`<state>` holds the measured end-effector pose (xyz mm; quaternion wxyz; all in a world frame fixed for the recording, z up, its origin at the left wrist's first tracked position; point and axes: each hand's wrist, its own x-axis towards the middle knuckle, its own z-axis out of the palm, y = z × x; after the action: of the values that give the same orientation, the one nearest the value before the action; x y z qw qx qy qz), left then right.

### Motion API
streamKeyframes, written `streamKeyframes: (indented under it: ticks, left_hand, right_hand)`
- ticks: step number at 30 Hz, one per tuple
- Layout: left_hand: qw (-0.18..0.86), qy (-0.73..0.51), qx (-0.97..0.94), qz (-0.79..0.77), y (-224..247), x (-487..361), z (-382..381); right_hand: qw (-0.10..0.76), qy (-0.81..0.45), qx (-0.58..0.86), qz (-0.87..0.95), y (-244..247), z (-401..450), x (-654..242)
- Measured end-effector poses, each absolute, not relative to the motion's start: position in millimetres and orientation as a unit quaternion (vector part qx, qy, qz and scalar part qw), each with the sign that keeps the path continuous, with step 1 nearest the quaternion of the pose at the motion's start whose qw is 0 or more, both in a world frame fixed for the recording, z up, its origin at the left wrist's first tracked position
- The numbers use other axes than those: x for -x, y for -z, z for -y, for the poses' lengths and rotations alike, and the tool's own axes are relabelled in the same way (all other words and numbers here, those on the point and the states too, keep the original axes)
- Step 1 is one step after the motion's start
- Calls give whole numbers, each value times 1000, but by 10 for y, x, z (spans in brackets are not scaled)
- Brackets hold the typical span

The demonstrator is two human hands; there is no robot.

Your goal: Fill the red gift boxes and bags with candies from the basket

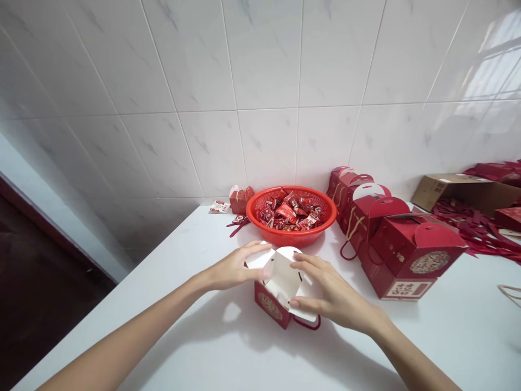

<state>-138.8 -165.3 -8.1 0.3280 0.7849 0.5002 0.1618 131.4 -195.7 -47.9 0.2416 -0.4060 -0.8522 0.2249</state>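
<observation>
A small red gift box with a gold round emblem stands on the table in front of me. Its top flaps are spread, and the white inside shows no contents that I can make out. My left hand holds the left flap, fingers on the far edge and thumb at the opening. On the other side, my right hand has its fingers and thumb over the right flap. A dark red cord handle hangs out below that hand. Just behind the box sits a red plastic basket of wrapped candies.
Several closed red gift boxes stand in a row on the right of the white table. Farther right are an open cardboard box and a pile of red strips. A small red packet lies left of the basket. A tiled wall rises behind.
</observation>
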Motion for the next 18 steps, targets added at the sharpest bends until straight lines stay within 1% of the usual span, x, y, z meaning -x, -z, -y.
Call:
streamKeyframes:
  ticks: [3, 5, 7, 10, 12, 14, 16, 18]
  left_hand:
    - [351, -53, -812, -462, 57, 1526, 1622]
    - [350, -24, -819, -454, 81, 1560, 1612]
    - [349, -27, -821, -450, 129, 1538, 1602]
    - [346, -68, -831, -429, 216, 1455, 1570]
    - [317, -92, -844, -423, 267, 1418, 1535]
    - [261, -99, -852, -443, 296, 1419, 1496]
    - [204, -96, -857, -464, 285, 1454, 1465]
    - [175, -81, -865, -463, 219, 1501, 1450]
  right_hand:
    - [239, -228, 408, 851, 451, 1914, -1335]
    - [237, -228, 408, 851, 433, 1876, -1357]
    - [239, -218, 409, 853, 424, 1831, -1380]
    - [253, -190, 416, 852, 441, 1758, -1412]
    - [268, -169, 423, 849, 484, 1721, -1421]
    - [287, -143, 422, 848, 548, 1705, -1416]
    - [310, -110, 411, 850, 616, 1712, -1400]
    - [334, -76, 393, 853, 671, 1732, -1378]
